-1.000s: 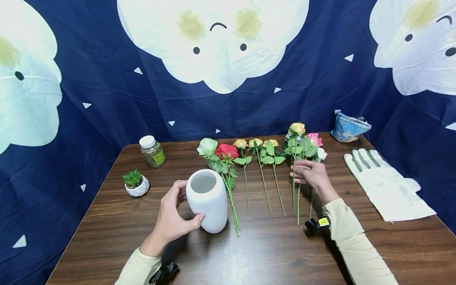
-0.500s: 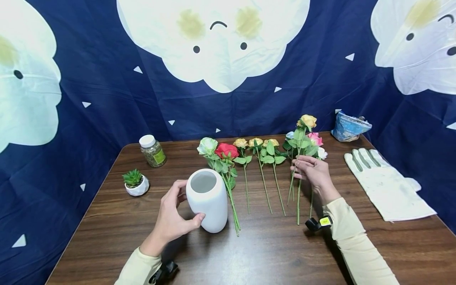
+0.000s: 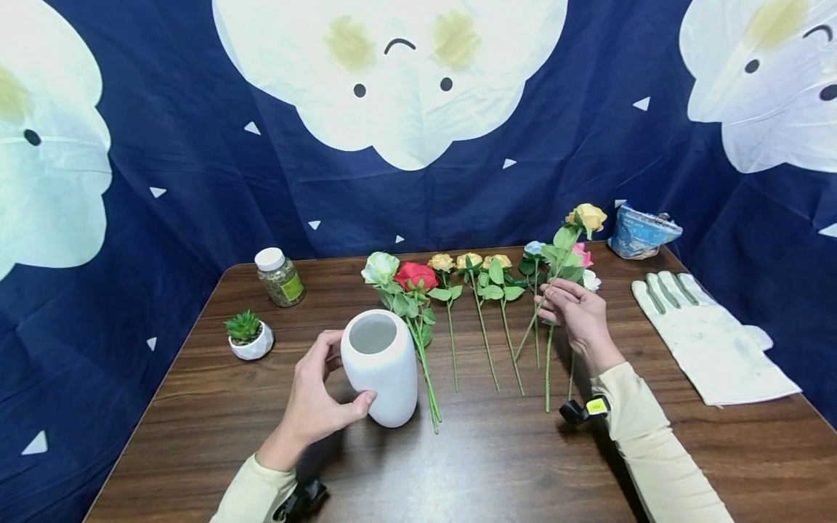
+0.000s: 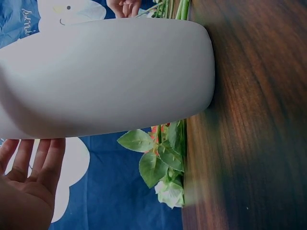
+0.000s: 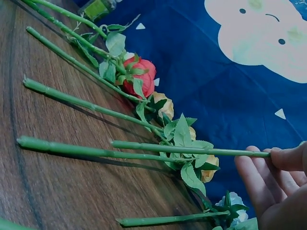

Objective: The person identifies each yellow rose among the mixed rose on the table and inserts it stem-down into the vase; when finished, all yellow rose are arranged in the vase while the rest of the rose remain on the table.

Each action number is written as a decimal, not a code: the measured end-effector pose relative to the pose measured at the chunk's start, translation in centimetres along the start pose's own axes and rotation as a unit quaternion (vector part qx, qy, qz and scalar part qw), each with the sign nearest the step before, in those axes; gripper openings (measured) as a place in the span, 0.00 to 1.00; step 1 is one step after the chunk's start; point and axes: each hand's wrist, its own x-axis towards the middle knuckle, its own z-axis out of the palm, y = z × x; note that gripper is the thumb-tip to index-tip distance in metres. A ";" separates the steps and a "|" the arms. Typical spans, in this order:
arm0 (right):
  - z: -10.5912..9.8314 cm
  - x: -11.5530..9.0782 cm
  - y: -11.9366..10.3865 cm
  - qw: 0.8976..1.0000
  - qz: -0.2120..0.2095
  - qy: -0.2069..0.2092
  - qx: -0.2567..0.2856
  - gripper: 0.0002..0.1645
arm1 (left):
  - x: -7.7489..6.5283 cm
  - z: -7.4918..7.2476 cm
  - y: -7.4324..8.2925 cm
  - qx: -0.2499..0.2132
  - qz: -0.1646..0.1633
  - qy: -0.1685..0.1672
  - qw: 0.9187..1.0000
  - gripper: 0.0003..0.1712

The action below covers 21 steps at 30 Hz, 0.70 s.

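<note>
A white vase (image 3: 386, 378) stands upright on the table, its mouth facing up. My left hand (image 3: 320, 403) grips it from the left side, thumb in front and fingers behind; the left wrist view shows fingers against the vase (image 4: 110, 81). At the right, my right hand (image 3: 578, 316) pinches the stem of a yellow rose (image 3: 586, 218) between thumb and fingers. That rose leans to the right, its stem end (image 5: 115, 143) above the table. Beneath and behind this hand lie a blue flower (image 3: 533, 248), a pink flower (image 3: 580, 254) and a white flower (image 3: 591, 281).
Right of the vase lie a pale green flower (image 3: 381, 269), a red rose (image 3: 416, 275) and several yellow roses (image 3: 469, 261). A jar (image 3: 281, 280) and potted succulent (image 3: 251, 340) stand left. White gloves (image 3: 713, 349) and a blue bag (image 3: 643, 232) occupy the right side.
The yellow rose in my right hand has risen and tilted to the right, its stem end swinging left. My left hand and the vase have stayed in place.
</note>
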 end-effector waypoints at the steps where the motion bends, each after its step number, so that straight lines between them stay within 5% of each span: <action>1: 0.1 0.0 0.0 1.000 -0.006 0.004 0.011 0.10 | 0.0 0.0 0.0 -0.001 0.003 0.001 1.000 0.43; 7: 0.3 0.0 0.1 0.995 -0.034 0.030 0.084 0.14 | -0.1 0.1 0.0 -0.002 -0.006 0.000 1.000 0.42; 21: 0.7 0.4 0.1 0.982 -0.085 0.101 0.133 0.12 | -0.1 0.1 -0.1 -0.006 0.004 0.007 1.000 0.42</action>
